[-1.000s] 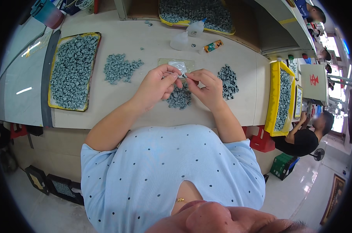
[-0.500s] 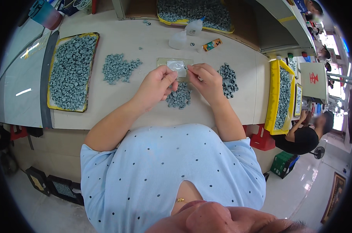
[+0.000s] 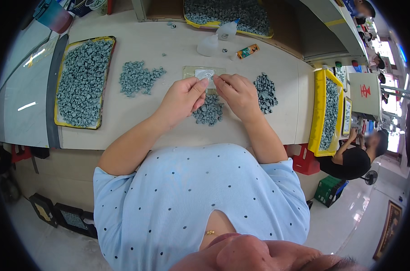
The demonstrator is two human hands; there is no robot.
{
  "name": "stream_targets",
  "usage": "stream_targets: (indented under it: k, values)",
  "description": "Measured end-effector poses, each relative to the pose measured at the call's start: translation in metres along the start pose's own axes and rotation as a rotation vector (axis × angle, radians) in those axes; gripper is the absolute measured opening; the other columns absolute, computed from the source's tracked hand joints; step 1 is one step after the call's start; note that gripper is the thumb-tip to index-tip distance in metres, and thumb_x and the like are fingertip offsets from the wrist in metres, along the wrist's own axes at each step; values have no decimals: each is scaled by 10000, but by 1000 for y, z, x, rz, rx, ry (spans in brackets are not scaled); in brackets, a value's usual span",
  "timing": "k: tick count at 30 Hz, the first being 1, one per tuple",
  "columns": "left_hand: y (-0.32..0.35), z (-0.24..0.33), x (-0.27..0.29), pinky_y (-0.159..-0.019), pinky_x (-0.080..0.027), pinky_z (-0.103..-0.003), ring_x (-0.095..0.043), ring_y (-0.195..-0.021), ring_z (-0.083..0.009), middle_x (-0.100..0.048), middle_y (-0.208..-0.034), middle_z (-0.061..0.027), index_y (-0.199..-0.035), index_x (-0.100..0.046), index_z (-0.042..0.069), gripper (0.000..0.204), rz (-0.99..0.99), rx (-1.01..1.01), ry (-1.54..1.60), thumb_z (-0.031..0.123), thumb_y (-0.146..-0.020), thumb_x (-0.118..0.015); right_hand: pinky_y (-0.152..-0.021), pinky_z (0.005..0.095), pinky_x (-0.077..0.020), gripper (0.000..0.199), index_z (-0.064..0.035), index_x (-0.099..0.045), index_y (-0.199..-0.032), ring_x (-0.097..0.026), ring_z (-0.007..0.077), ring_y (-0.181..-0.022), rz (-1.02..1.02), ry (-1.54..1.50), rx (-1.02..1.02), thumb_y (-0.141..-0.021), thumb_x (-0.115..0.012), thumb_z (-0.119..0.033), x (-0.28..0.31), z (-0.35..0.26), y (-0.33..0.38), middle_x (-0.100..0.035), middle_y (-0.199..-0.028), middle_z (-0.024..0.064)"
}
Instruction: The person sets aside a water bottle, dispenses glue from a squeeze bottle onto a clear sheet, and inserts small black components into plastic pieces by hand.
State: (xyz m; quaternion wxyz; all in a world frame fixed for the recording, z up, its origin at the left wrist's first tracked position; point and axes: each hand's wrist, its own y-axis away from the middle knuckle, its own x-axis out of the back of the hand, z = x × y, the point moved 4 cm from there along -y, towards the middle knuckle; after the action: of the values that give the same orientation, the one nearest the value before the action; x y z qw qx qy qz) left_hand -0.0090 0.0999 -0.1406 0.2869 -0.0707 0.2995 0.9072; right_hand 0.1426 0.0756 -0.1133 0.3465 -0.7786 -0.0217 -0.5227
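Over the middle of the table my left hand [image 3: 180,99] is closed, thumb and forefinger pinched together. Facing it, my right hand [image 3: 240,97] also pinches; its fingertips nearly meet those of the left. Whatever is between the fingers is too small to name. Just beyond the fingertips lies a flat yellowish plate [image 3: 189,71] bearing a white square sheet [image 3: 200,72], partly covered by the hands. Below the hands is a small pile of grey-green stone pieces [image 3: 208,112]. Beside my right hand lies a darker pile of similar pieces [image 3: 266,92].
A loose stone pile [image 3: 138,78] and a yellow-rimmed stone tray [image 3: 60,90] are at left. Two white squeeze bottles [image 3: 208,46] and an orange-green tube [image 3: 248,51] stand or lie beyond the plate. A yellow basket [image 3: 318,108] is at right; a co-worker [image 3: 354,158] sits beyond it.
My fingertips have come closer together over the white sheet. The right hand has shifted slightly left, and the left has tilted a little toward it. The piles look the same.
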Motion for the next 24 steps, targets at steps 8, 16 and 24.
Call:
stream_targets:
  k: [8, 16, 24]
  values:
    - [0, 2, 1, -397, -261, -203, -325, -451, -38, -415, -550, 34, -717, -470, 77, 368, -9, 15, 66, 369, -940, -469, -522, 287, -456, 330, -52, -644, -933, -563, 187, -638, 2, -4, 10, -609, -704, -26, -3, 1, -1, -607, -838, 29]
    - [-5, 2, -1, -397, -222, -193, -284, -472, -32, -412, -609, 43, -794, -466, 74, 309, -35, 68, 188, 337, -955, -443, -527, 216, -437, 164, -16, -677, -865, -564, 105, -618, 137, -548, -497, -715, -667, 50, 1, 9, 3, -646, -799, 69]
    - [-8, 1, -7, -407, -227, -190, -293, -498, -33, -401, -633, 47, -833, -464, 73, 286, -38, 65, 234, 325, -963, -424, -559, 202, -436, 133, 14, -665, -858, -566, 100, -660, 113, -716, -562, -731, -664, 54, -3, 13, 13, -649, -800, 67]
